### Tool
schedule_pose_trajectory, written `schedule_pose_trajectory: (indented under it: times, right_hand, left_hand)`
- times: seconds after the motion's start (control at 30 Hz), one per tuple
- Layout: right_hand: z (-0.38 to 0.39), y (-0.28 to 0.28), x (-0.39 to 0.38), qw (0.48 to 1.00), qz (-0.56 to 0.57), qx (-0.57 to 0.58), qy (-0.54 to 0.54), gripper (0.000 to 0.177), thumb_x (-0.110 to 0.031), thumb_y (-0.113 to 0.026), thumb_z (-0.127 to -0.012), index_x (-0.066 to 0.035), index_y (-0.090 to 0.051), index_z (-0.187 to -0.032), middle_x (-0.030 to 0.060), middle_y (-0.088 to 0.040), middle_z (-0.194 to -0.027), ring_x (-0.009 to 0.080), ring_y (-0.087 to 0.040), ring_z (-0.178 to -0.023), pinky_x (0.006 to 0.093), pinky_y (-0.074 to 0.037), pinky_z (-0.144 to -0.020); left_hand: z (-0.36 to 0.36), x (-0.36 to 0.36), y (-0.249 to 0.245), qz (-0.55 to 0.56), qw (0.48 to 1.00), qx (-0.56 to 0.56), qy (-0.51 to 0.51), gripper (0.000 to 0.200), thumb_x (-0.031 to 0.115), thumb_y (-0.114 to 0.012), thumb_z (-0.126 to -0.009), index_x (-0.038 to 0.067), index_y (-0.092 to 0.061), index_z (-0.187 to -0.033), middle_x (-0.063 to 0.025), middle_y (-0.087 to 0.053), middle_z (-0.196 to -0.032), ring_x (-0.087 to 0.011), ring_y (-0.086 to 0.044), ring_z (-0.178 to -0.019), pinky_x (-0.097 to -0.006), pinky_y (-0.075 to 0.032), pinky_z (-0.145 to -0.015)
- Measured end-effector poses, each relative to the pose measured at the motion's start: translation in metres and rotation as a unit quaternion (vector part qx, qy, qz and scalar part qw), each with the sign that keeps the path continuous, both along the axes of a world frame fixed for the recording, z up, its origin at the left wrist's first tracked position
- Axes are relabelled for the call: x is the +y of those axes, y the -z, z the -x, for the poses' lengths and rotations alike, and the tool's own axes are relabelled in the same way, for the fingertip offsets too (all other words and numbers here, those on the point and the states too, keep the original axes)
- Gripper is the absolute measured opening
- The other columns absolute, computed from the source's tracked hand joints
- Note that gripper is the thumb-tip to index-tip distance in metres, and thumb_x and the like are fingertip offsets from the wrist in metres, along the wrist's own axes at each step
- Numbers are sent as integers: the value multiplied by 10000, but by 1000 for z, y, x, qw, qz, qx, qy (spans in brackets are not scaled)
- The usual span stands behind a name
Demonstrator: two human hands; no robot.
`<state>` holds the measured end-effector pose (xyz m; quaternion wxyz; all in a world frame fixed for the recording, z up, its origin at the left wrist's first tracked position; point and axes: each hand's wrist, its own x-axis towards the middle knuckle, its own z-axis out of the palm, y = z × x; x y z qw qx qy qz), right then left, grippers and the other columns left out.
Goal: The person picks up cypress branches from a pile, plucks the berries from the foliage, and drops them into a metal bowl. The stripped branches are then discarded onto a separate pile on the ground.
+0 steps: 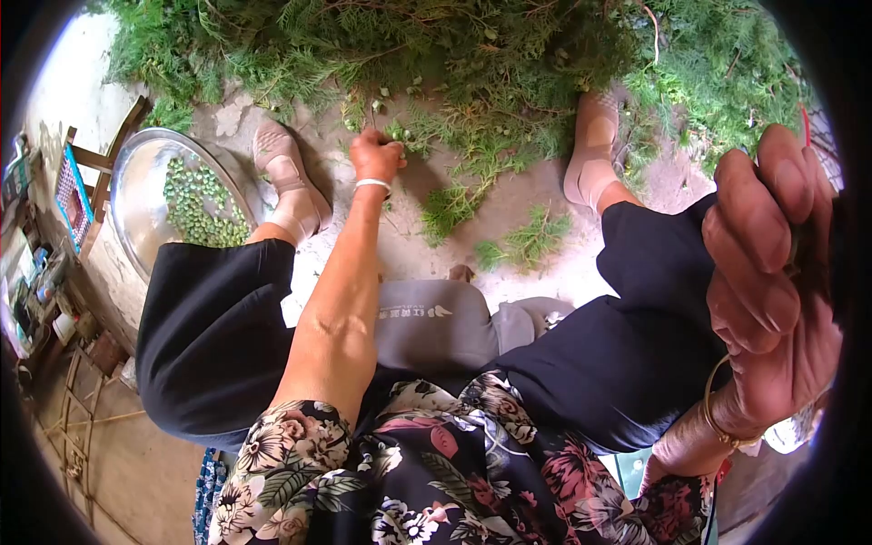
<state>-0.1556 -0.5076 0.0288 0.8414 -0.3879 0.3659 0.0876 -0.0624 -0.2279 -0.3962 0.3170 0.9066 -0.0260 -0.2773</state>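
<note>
My left hand [374,156] is low over the ground between my feet, its fingers drawn together in a pinch. Whatever they pinch, if anything, is too small to make out. Small green cones [406,136] and leafy evergreen sprigs [451,207] lie beside it. Beyond is a thick heap of evergreen branches [381,50]. Close to the camera on the right, my right hand [767,272] is raised with its fingers curled in; the inside of its grip is hidden. Left of my feet, a metal basin [136,195] holds many green cones [202,204].
My shoes [292,182] stand apart on the concrete floor. A loose sprig [527,243] lies between them. At the left are a small wooden stool with a woven seat [73,191] and a wooden frame [77,427]. A grey cushion or bag [431,322] sits between my legs.
</note>
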Motion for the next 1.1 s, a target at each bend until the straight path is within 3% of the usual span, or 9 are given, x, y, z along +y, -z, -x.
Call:
schedule_pose_trajectory:
  times: [0.07, 0.2, 0.3, 0.37, 0.47, 0.5, 0.77, 0.9, 1.1]
  right_hand:
    - [2, 1, 1, 1000, -13, -8, 12, 174, -183, -365, -997, -24, -335, -931, 113, -391, -797, 130, -386, -519, 241, -371, -407]
    - [-3, 4, 9, 998, -48, -12, 45, 140, -157, -382, -982, -30, -332, -948, 94, -385, -815, 120, -373, -533, 235, -348, -421]
    - [-12, 15, 16, 995, -50, -11, 85, 157, -166, -444, -954, -13, -409, -950, 91, -451, -820, 104, -416, -554, 206, -344, -410]
    - [-19, 8, 30, 994, 71, -30, 82, 203, -210, -548, -906, -9, -537, -892, 102, -554, -788, 88, -490, -576, 176, -353, -397]
    - [-23, 11, 38, 990, 126, -35, 61, 250, -253, -620, -874, -33, -580, -762, 62, -579, -657, 65, -506, -453, 132, -296, -334]
    - [-24, 9, 41, 989, 135, -35, 41, 213, -206, -636, -858, -8, -623, -782, 45, -581, -638, 64, -484, -475, 157, -311, -381]
    - [-40, 4, 74, 961, 228, -150, 47, 114, -96, -692, -792, 11, -669, -822, -8, -602, -652, 32, -491, -500, 173, -377, -434]
    - [-44, 0, 75, 925, 332, -177, 51, 118, -99, -685, -799, 12, -663, -767, -11, -617, -672, 29, -497, -524, 192, -402, -458]
    - [-47, -2, 66, 926, 320, -179, 85, 108, -79, -644, -821, -3, -651, -744, -16, -602, -631, 27, -482, -508, 189, -386, -447]
  left_hand:
    - [-2, 10, -30, 262, 897, 269, -233, 63, -60, -598, -767, -10, -565, -747, -90, -587, -728, -174, -604, -675, -326, -532, -553]
    - [-8, 22, -62, 414, 754, 376, -344, 220, -99, -562, -755, -35, -512, -960, -134, -607, -823, -207, -590, -648, -318, -497, -537]
    - [-20, 5, -96, 469, 719, 406, -314, 254, -99, -558, -760, 0, -500, -988, -117, -613, -825, -195, -584, -645, -277, -463, -525]
    - [-27, -20, -137, 501, 708, 403, -294, 236, -86, -576, -770, 38, -513, -961, -100, -628, -834, -176, -575, -618, -233, -427, -501]
    - [-42, -42, -193, 598, 663, 382, -238, 220, -70, -588, -784, 46, -519, -958, -89, -640, -857, -167, -594, -630, -218, -432, -502]
    - [-46, -51, -219, 633, 640, 385, -202, 138, -48, -570, -828, 21, -536, -943, -112, -618, -903, -172, -598, -759, -163, -457, -475]
    - [-49, -78, -408, 624, 710, 312, -92, 173, -26, -611, -810, 8, -573, -975, -61, -636, -856, -118, -589, -641, -222, -468, -526]
    - [-39, -86, -407, 580, 764, 264, -98, 172, -19, -624, -805, -14, -569, -968, -59, -621, -812, -123, -590, -633, -230, -474, -539]
    - [-33, -95, -405, 608, 712, 332, -115, 154, -17, -572, -827, -22, -550, -979, -99, -610, -869, -179, -608, -735, -261, -492, -598]
